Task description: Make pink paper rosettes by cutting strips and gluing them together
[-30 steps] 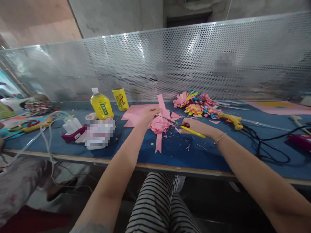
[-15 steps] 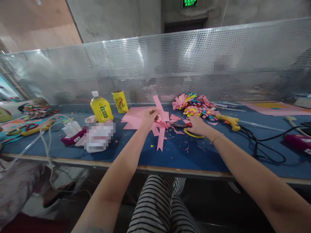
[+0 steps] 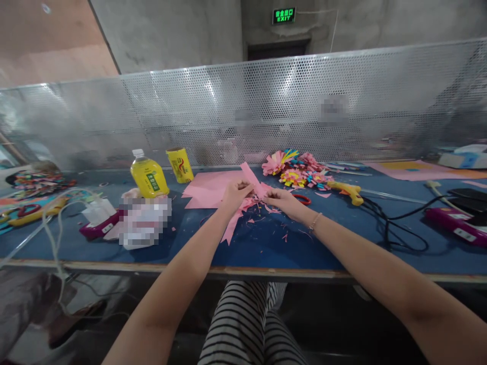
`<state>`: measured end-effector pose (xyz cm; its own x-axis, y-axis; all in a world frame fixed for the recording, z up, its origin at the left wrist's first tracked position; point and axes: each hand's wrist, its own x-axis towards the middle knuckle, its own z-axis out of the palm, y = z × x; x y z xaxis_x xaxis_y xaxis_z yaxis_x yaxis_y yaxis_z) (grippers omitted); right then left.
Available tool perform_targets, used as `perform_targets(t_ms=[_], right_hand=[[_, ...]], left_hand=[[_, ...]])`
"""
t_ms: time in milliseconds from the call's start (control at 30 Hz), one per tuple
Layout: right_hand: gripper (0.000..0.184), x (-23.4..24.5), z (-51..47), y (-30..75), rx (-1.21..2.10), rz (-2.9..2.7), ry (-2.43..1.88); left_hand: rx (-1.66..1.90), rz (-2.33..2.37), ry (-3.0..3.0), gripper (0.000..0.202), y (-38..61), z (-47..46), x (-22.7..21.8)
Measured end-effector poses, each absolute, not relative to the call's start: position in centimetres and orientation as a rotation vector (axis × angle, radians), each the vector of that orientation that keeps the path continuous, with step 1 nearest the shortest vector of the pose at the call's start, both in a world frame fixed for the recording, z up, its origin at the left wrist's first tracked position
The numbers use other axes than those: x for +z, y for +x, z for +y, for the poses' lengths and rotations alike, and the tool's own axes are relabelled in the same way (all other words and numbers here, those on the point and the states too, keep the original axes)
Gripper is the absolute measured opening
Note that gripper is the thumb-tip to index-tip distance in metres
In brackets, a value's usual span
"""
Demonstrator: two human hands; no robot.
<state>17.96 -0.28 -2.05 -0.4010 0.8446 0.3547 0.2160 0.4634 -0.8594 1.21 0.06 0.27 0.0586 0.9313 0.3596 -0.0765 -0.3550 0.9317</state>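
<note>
My left hand (image 3: 236, 193) and my right hand (image 3: 282, 199) meet over the blue table (image 3: 266, 246), both pinching a pink cut-paper piece (image 3: 254, 198) with long strips hanging toward me. Flat pink paper sheets (image 3: 209, 188) lie just behind the left hand. The scissors (image 3: 300, 198) with red and yellow handles rest on the table behind my right hand, free of it. Small pink scraps are scattered around the hands.
A heap of finished paper flowers (image 3: 299, 170) sits behind, with a yellow glue gun (image 3: 346, 190) and black cable (image 3: 395, 223) to the right. A yellow drink bottle (image 3: 148, 175), a yellow can (image 3: 178, 165) and a white cable (image 3: 53, 228) stand left. A perforated metal screen (image 3: 266, 106) backs the table.
My right hand has laid the scissors down on the table and moved left to grip the pink paper together with the left hand. The view has tilted up a little.
</note>
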Motion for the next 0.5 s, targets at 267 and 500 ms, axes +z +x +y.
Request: perform_targets(t_ms=[267,500], right_hand=[[0.025,-2.0,0.1,18.4,0.897,-2.002,-0.947],[0.011,-1.3,1.3,21.1,0.17,-2.204,-1.267]], left_hand=[[1.524,0.927,1.494,0.02,0.5,0.9,0.0],[1.487,1.032,1.486,0.019,0.0,1.0,0.5]])
